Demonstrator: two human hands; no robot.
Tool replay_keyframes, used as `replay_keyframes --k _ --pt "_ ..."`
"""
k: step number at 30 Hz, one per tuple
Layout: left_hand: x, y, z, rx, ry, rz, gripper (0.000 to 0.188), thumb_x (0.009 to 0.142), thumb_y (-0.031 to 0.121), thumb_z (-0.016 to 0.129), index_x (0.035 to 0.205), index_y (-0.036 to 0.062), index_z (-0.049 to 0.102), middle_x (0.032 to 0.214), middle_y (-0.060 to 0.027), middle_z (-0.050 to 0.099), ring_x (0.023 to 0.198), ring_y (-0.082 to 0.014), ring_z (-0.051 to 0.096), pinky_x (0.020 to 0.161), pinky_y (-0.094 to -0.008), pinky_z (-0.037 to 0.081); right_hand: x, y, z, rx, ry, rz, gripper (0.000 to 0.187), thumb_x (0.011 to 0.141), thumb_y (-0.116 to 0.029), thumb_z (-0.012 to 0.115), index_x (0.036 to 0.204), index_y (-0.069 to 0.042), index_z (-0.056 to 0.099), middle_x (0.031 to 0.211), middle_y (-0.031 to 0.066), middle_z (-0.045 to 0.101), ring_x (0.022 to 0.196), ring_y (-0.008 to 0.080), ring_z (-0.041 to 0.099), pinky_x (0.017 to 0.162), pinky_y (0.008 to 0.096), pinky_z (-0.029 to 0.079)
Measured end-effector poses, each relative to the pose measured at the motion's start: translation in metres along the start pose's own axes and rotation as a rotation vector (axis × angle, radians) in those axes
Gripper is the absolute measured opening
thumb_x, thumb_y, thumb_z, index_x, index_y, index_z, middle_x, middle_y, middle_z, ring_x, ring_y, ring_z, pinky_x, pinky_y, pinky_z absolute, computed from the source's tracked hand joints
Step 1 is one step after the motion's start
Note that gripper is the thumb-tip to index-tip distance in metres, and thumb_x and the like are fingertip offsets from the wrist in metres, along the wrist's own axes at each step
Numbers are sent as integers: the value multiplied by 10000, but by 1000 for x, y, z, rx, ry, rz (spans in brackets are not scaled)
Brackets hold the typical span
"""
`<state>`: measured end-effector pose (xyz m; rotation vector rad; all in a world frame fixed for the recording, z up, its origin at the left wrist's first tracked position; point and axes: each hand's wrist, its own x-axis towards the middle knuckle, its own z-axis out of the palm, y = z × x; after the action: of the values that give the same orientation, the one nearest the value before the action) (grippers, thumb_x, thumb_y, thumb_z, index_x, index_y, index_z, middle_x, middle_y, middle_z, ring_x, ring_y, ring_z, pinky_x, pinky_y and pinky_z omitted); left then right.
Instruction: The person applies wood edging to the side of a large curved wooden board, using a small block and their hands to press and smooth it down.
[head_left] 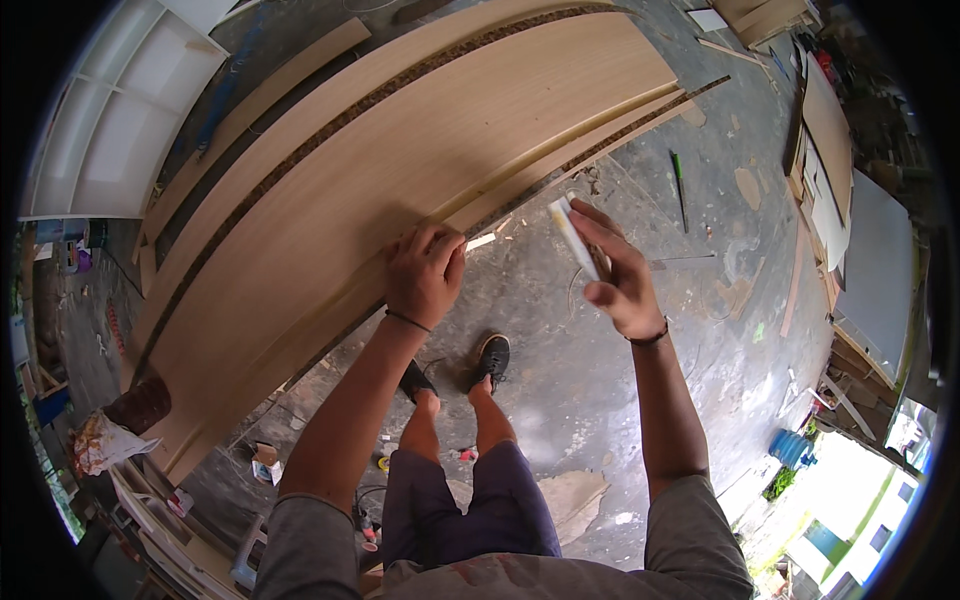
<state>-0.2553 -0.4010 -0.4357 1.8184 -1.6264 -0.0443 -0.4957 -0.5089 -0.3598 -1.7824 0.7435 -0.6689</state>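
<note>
A long, light wood-faced panel [440, 150] with dark speckled edge strips stretches diagonally in front of me. My left hand [425, 265] is closed at its near edge, fingers curled together against the wood; the fingertips are partly hidden. Off to the right, above the floor, my right hand [622, 270] grips a flat white block [575, 238] with a yellowish mark on its face. The thumb is on one side of the block and the fingers are on the other. It is apart from the panel and slightly blurred.
Dark brown jar [138, 403] and crumpled white bag [105, 443] are at the panel's left end. A green stick-like thing [679, 190] lies on the grey floor [560, 400]. White shelving [130, 110] stands far left; leaning boards [825, 160] line the right. A blue water bottle [792, 448] is lower right.
</note>
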Motion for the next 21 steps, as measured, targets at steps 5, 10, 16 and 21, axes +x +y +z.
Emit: replay_keyframes --k 5,10,16,21 --pt "0 -3 -1 9 -22 10 157 805 166 694 960 167 668 922 0 616 869 -231 614 742 -414 429 15 -6 7 -841 -71 -183 721 600 -462 778 1225 -124 653 1385 205 485 1247 377 453 1034 497 312" --pt "1 0 -1 65 -47 32 209 813 171 688 1023 182 685 926 9 605 874 -224 596 756 -406 423 15 5 12 -935 -62 -212 699 591 -491 766 1206 -177 661 1372 169 499 1240 344 456 993 577 279" --pt "0 0 -3 81 -63 51 204 821 164 679 1023 190 692 924 25 602 868 -211 587 769 -395 413 11 7 12 -921 -58 -202 704 590 -483 764 1209 -166 656 1379 176 489 1242 346 450 988 565 283" --pt "-1 -1 -7 85 -65 61 200 819 161 682 1016 193 695 926 32 602 859 -208 587 769 -395 412 17 10 14 -901 -61 -219 712 594 -492 766 1221 -177 649 1383 170 485 1261 343 432 983 583 283"
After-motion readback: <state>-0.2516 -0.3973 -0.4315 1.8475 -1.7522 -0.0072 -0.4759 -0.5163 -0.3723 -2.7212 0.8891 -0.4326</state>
